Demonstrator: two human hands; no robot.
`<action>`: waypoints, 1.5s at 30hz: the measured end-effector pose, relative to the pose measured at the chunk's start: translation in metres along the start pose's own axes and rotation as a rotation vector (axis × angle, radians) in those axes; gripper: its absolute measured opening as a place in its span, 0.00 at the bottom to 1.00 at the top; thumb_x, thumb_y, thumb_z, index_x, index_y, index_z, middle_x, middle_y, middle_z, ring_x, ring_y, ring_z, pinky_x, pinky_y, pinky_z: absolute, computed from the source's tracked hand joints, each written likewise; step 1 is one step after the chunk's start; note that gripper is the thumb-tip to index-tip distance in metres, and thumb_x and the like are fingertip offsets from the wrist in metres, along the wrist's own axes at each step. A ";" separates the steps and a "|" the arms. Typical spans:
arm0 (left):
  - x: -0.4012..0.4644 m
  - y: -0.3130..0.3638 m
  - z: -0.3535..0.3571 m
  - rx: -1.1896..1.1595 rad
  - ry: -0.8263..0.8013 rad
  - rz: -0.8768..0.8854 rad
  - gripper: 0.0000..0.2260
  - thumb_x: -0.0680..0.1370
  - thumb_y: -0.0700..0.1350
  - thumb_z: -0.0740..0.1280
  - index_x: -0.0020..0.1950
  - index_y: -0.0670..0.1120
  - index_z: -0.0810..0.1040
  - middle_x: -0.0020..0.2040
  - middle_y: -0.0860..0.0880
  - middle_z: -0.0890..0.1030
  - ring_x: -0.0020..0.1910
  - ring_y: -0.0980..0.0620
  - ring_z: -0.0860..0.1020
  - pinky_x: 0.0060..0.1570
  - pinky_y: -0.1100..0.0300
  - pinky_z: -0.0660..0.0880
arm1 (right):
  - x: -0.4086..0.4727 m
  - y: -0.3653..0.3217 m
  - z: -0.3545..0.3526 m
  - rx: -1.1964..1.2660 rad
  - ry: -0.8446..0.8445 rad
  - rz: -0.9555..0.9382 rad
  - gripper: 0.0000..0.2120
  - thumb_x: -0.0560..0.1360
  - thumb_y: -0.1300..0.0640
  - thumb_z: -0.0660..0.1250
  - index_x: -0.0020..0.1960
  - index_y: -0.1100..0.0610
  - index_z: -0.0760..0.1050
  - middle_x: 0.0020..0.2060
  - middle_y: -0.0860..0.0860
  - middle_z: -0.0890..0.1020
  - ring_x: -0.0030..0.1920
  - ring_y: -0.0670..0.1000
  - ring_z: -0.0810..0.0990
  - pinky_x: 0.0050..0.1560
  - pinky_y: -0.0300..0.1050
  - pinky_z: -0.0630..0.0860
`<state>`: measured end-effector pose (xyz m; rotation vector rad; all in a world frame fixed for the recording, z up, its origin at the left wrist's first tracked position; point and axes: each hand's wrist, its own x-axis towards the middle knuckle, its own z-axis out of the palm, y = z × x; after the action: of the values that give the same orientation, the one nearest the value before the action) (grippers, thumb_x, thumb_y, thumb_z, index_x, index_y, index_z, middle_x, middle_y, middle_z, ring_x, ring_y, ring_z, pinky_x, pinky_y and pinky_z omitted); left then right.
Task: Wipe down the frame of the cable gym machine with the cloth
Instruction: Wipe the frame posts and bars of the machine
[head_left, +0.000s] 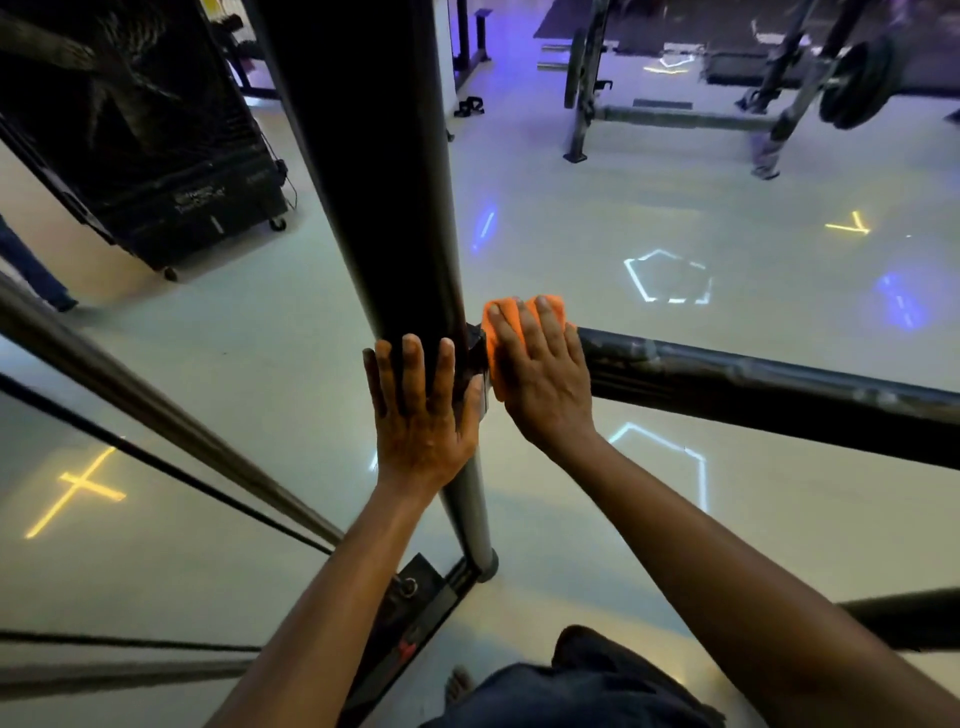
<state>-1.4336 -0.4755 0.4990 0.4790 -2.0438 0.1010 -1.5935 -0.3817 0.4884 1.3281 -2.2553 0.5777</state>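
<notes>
From the head view, the left hand (423, 415) lies flat with fingers spread against the black upright post (374, 171), while just right of it the right hand (540, 374) presses the orange cloth (506, 312) open-palmed onto the horizontal frame bar (753, 389) at the joint.

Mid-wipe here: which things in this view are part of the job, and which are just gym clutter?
Part of the job:
orange cloth
upright post
horizontal bar
right hand, flat on the cloth
left hand, braced on the post

Just lying about:
barbell rack
weight plate
black wheeled unit
</notes>
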 end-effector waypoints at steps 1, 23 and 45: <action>0.000 0.000 0.001 0.002 0.002 -0.001 0.49 0.82 0.52 0.75 0.89 0.49 0.42 0.88 0.48 0.35 0.87 0.41 0.40 0.79 0.28 0.60 | 0.002 -0.008 0.002 0.015 0.001 0.034 0.27 0.90 0.45 0.56 0.87 0.50 0.61 0.85 0.56 0.64 0.87 0.63 0.56 0.83 0.65 0.58; -0.002 0.002 0.000 -0.047 -0.058 -0.015 0.47 0.84 0.51 0.72 0.88 0.49 0.39 0.87 0.48 0.33 0.86 0.39 0.37 0.79 0.28 0.61 | -0.022 0.013 0.000 -0.179 0.124 0.131 0.33 0.83 0.50 0.67 0.86 0.51 0.64 0.83 0.59 0.66 0.84 0.70 0.60 0.83 0.70 0.57; -0.008 0.007 0.005 -0.055 -0.064 -0.051 0.45 0.84 0.47 0.71 0.88 0.50 0.40 0.86 0.49 0.31 0.85 0.37 0.34 0.79 0.26 0.57 | -0.035 0.034 -0.005 -0.231 0.152 -0.048 0.26 0.89 0.53 0.61 0.86 0.54 0.64 0.83 0.61 0.67 0.84 0.70 0.61 0.84 0.70 0.56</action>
<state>-1.4371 -0.4680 0.4909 0.5057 -2.0893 -0.0012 -1.6078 -0.3398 0.4680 1.1788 -2.0901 0.3748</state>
